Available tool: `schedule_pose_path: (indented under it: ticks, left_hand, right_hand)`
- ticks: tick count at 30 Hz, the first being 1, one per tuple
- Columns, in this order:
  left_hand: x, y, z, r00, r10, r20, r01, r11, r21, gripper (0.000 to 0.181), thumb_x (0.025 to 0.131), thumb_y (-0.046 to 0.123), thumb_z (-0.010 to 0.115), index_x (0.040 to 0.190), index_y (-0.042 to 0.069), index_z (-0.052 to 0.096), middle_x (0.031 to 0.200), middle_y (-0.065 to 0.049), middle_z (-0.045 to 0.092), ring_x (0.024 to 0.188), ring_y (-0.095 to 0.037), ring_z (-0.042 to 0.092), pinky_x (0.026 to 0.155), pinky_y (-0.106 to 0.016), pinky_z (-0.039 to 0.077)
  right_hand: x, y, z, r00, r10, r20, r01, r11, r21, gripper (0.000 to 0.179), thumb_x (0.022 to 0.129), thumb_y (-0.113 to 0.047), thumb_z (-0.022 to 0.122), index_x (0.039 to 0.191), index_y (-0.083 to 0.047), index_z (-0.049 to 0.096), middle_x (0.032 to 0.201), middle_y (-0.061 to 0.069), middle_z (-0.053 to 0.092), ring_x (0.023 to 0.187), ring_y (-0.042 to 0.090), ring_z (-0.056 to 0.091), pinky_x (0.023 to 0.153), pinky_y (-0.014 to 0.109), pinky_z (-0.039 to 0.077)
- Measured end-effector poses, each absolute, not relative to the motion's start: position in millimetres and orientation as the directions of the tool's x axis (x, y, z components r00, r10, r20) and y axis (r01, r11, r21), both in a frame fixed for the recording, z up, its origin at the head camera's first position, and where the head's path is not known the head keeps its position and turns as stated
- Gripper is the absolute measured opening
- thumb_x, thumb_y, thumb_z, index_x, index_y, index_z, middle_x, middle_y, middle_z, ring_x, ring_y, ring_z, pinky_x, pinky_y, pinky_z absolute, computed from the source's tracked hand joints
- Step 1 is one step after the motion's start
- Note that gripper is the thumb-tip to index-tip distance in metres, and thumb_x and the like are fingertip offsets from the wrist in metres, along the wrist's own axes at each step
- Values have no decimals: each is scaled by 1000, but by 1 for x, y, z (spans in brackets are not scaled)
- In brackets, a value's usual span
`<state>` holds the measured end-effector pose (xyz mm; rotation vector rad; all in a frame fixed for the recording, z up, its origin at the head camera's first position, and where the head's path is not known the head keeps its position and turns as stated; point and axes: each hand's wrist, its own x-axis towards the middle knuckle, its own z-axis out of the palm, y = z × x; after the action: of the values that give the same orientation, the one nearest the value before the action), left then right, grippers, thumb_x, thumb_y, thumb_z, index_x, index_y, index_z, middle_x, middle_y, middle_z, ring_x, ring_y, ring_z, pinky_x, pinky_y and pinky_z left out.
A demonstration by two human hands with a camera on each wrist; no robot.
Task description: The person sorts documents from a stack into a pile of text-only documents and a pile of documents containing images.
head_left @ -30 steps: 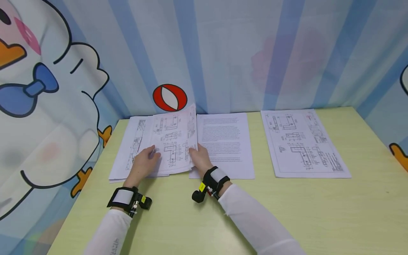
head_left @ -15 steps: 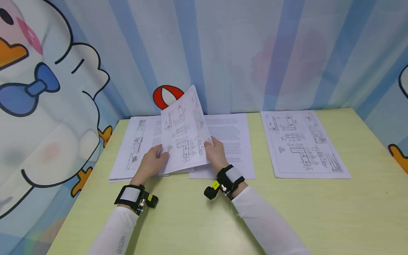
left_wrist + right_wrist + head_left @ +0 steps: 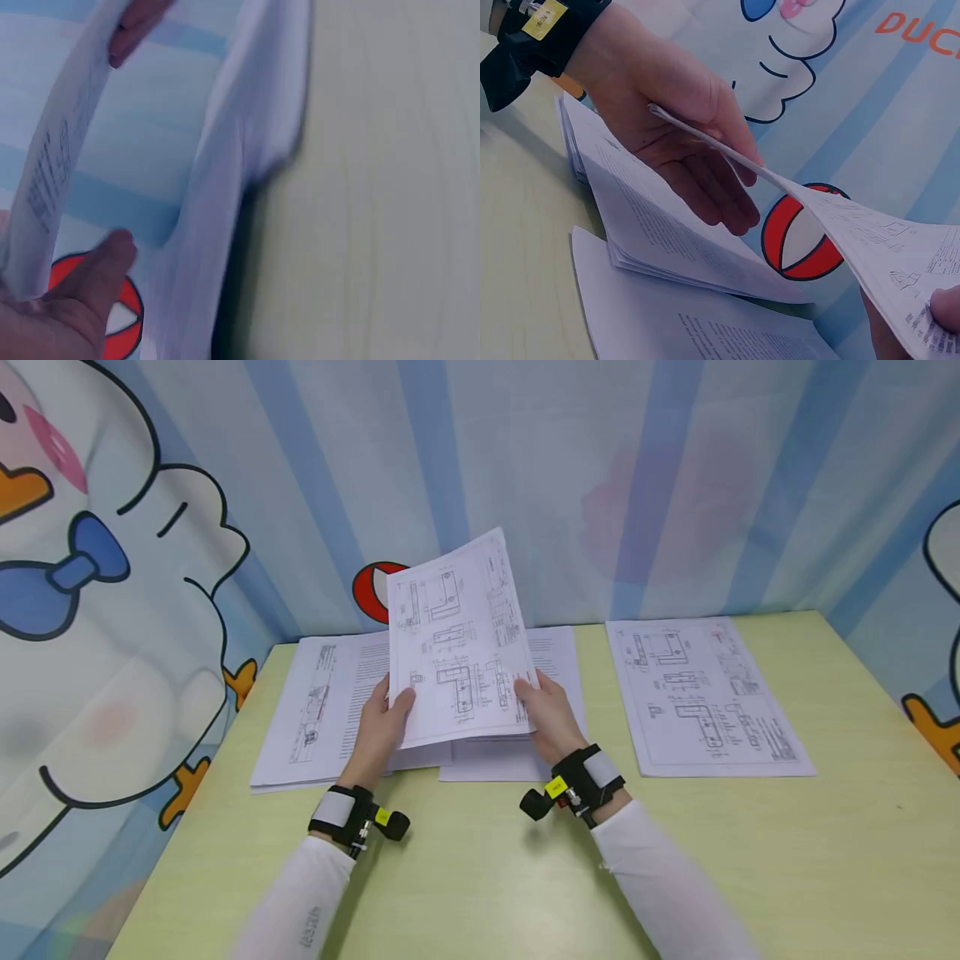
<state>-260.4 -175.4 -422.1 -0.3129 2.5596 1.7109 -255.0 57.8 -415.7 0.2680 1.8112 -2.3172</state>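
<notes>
Backdrop: a striped blue curtain [image 3: 675, 485] with cartoon ducks closes off the far and left sides, leaving no room past the table's far edge; a red-and-white ball print [image 3: 372, 589] shows behind the lifted paper.
Table: a pale green table [image 3: 487, 877] runs wide, with open surface along the near edge and at the far right.
Left stack: a stack of papers [image 3: 315, 710] lies flat at the far left, its left edge close to the table's corner.
Right sheet: a sheet of drawings [image 3: 697, 693] lies flat and alone at the far right, well apart from both hands.
Middle sheet: a page of text [image 3: 558, 664] lies flat between them, mostly covered by the lifted paper.
Lifted sheet: a drawing sheet [image 3: 457, 652] stands raised and tilted over the left stack and the middle page, clear of the table.
Left hand: the left hand [image 3: 386, 722] pinches the sheet's lower left edge, thumb on the printed face.
Right hand: the right hand [image 3: 551, 714] grips the lower right edge, thumb on top.
Hard to make out: the left wrist view is blurred and close; the print is too small to read.
</notes>
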Motion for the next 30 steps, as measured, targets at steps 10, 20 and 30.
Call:
schedule_pose_path:
  ticks: [10, 20, 30]
  left_hand:
    - [-252, -129, -408, -1000, -22, -14, -18, 189, 982, 50, 105, 29, 45, 153, 23, 32, 135, 0, 58, 111, -16, 59, 95, -31, 48]
    - [-260, -68, -415, -989, 126, 71, 101, 251, 963, 45, 106, 21, 39, 151, 18, 35, 137, -5, 57, 115, -19, 58, 100, -39, 47]
    - [-253, -3, -420, -970, 244, -1, 62, 248, 967, 44, 104, 20, 48, 147, 19, 40, 127, -5, 64, 100, -15, 66, 80, -28, 54]
  right_hand:
    - [-248, 115, -405, -981, -93, -172, 185, -153, -971, 48, 108, -21, 37, 155, -21, 33, 149, 5, 50, 123, 11, 55, 94, 21, 47]
    - [-245, 187, -397, -988, -26, -154, 147, 168, -975, 51, 103, -22, 49, 152, -11, 38, 133, 16, 60, 85, 1, 70, 75, 23, 58]
    - [-236, 254, -395, -981, 111, -156, 186, 357, -915, 58, 103, -38, 48, 150, -7, 39, 91, -16, 63, 76, 1, 68, 69, 25, 57]
